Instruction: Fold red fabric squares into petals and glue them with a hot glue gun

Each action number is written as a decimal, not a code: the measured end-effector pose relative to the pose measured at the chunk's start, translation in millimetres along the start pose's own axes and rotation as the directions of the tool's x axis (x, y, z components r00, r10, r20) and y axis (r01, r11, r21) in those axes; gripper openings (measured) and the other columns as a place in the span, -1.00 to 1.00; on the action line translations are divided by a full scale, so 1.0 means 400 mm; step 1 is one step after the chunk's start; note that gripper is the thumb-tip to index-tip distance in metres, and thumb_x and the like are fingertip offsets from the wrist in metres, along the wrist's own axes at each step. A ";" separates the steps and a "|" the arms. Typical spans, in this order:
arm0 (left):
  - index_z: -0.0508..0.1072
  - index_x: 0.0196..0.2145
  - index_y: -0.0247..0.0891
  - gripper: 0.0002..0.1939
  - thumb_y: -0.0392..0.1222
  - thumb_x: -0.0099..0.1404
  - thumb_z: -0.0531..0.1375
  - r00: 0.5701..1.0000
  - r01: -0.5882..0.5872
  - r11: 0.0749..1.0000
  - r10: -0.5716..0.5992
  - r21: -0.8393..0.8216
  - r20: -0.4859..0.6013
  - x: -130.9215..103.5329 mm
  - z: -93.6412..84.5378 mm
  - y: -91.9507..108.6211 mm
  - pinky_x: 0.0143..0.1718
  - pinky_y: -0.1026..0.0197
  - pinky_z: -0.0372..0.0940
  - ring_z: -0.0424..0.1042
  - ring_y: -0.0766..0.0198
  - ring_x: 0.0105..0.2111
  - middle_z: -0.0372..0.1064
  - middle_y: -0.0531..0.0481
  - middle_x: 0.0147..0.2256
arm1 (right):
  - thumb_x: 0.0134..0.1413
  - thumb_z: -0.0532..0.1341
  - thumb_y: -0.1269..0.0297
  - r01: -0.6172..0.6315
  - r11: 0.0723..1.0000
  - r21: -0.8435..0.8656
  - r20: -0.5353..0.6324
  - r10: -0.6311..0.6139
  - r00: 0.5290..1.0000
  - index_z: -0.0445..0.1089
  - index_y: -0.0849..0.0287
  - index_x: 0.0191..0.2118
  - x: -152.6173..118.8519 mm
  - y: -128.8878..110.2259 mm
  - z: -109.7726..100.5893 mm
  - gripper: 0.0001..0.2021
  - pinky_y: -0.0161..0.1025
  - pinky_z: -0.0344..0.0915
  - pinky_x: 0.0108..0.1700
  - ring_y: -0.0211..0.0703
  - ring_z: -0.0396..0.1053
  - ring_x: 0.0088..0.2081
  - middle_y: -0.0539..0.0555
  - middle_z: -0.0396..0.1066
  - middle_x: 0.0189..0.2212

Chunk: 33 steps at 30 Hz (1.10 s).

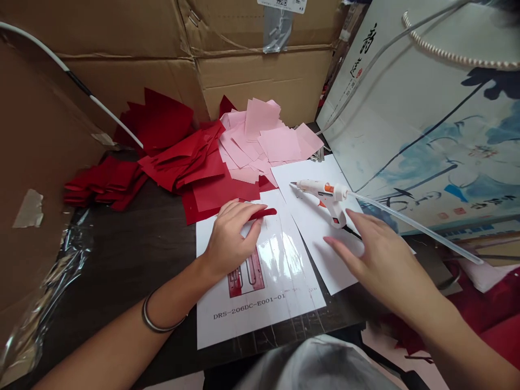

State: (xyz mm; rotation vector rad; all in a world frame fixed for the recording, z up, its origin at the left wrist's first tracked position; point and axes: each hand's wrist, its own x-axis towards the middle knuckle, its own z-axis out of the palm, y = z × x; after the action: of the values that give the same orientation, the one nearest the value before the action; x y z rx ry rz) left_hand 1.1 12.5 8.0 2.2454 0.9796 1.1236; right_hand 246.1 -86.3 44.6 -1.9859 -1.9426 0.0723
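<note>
Between the fingers and thumb of my left hand (232, 234) is a folded piece of red fabric (266, 213), held just above a printed sheet (284, 276) with a picture and lettering. A white and orange hot glue gun (325, 192) rests on a second white sheet (325, 260), its nozzle pointing left and a long clear glue stick (418, 225) out of its back. My right hand (371, 246) is beside the glue gun's handle, thumb and fingers spread, with nothing in it.
Red pieces (195, 157) and pink pieces (260, 135) are heaped at the back. Folded red bundles (108, 181) lie at the left. Cardboard (260, 76) walls the back and left. A white printed bag or box (406, 108) stands right, and small metal clips (319, 155) lie near it.
</note>
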 end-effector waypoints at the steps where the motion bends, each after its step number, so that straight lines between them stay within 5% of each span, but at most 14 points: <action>1: 0.50 -0.11 -0.33 -0.77 -0.34 0.29 0.16 0.999 0.044 0.996 -0.044 -0.082 0.002 0.000 -0.002 0.007 0.01 0.01 0.29 0.44 0.18 -0.16 0.52 -0.11 -0.19 | 0.16 0.20 0.06 0.027 0.999 0.043 -0.014 -0.026 1.000 0.32 0.32 0.09 -0.014 -0.017 -0.013 -0.50 0.06 0.32 -0.01 0.21 0.35 0.02 0.31 0.44 -0.06; 6: 0.52 -0.13 -0.27 -0.81 -0.24 0.29 0.24 0.936 0.347 0.781 -0.254 -0.519 0.244 -0.008 -0.014 0.043 -0.15 0.21 0.39 0.50 0.23 -0.20 0.53 -0.08 -0.19 | 0.16 0.25 0.24 0.046 0.836 0.546 0.058 -0.093 0.994 0.48 0.10 -0.19 0.034 -0.093 -0.060 -0.87 -0.22 0.36 -0.18 -0.19 0.43 -0.28 0.03 0.50 -0.28; 9: 0.51 -0.12 -0.28 -0.79 -0.19 0.30 0.24 0.840 0.531 0.527 -0.229 -0.663 0.491 -0.014 -0.025 0.058 -0.31 0.27 0.43 0.53 0.25 -0.31 0.55 -0.10 -0.24 | 0.12 0.28 0.19 -0.138 0.622 0.771 0.230 -0.069 0.971 0.53 0.09 -0.27 0.105 -0.111 -0.069 -0.88 -0.28 0.33 -0.34 -0.26 0.38 -0.40 -0.01 0.50 -0.37; 12: 0.51 -0.15 -0.30 -0.80 -0.18 0.29 0.26 0.783 0.612 0.410 -0.194 -0.677 0.590 -0.020 -0.033 0.062 -0.41 0.30 0.42 0.51 0.28 -0.39 0.54 -0.11 -0.28 | 0.06 0.32 0.20 -0.325 0.463 0.825 0.429 -0.138 0.893 0.55 0.14 -0.32 0.149 -0.116 -0.067 -0.86 -0.33 0.24 -0.46 -0.32 0.31 -0.50 -0.02 0.47 -0.48; 18: 0.50 -0.14 -0.34 -0.68 -0.07 0.23 0.29 0.668 0.729 0.352 -0.179 -0.587 0.723 -0.030 -0.036 0.057 -0.61 0.32 0.31 0.45 0.24 -0.46 0.49 -0.14 -0.38 | 0.00 0.35 0.18 -0.533 0.367 0.762 0.628 -0.218 0.747 0.57 0.18 -0.33 0.160 -0.118 -0.054 -0.82 -0.35 0.10 -0.54 -0.38 0.25 -0.55 0.02 0.48 -0.47; 33: 0.50 -0.16 -0.35 -0.68 -0.03 0.25 0.27 0.612 0.759 0.385 -0.142 -0.526 0.778 -0.026 -0.037 0.057 -0.60 0.32 0.20 0.32 0.37 -0.60 0.42 -0.03 -0.51 | 0.00 0.34 0.25 -0.497 0.452 0.741 0.631 -0.217 0.745 0.61 0.07 -0.42 0.167 -0.126 -0.077 -0.92 -0.28 0.25 -0.43 -0.33 0.23 -0.52 -0.06 0.40 -0.61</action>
State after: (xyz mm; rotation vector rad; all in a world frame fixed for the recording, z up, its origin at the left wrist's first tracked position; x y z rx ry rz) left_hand -6.4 -9.0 26.0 1.1775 0.5312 0.3142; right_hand 210.1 -28.5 102.1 -1.3716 -1.4102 1.7145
